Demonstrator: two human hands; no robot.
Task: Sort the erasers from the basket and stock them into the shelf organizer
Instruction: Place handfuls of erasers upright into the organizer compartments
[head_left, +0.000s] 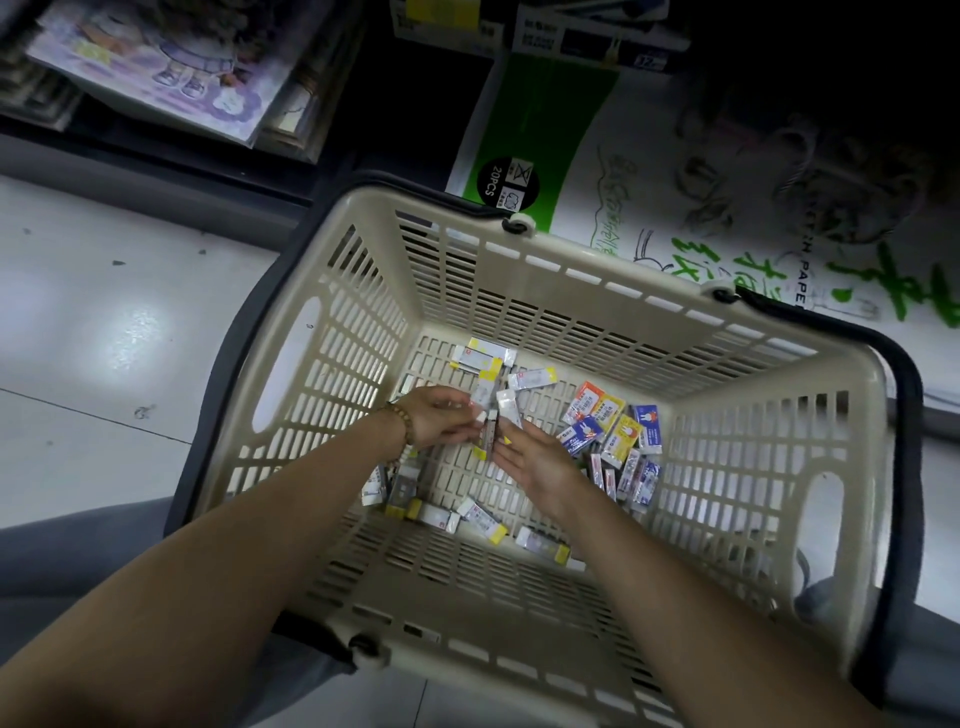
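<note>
— How many hands are seen inside the basket (332, 364)?
— Two. The left hand (441, 418) is curled in a grip round a small bundle (488, 421) of white-and-yellow erasers; the number in it cannot be told. The right hand (537, 465) is laid against that bundle, and whether its grip is closed cannot be told.
— And loose ones?
— About eight white-and-yellow erasers are scattered on the basket bottom. Roughly ten coloured erasers (613, 431) are heaped at the right. One basket, with two dark handles (906, 415), is set on the floor (104, 338).
</note>
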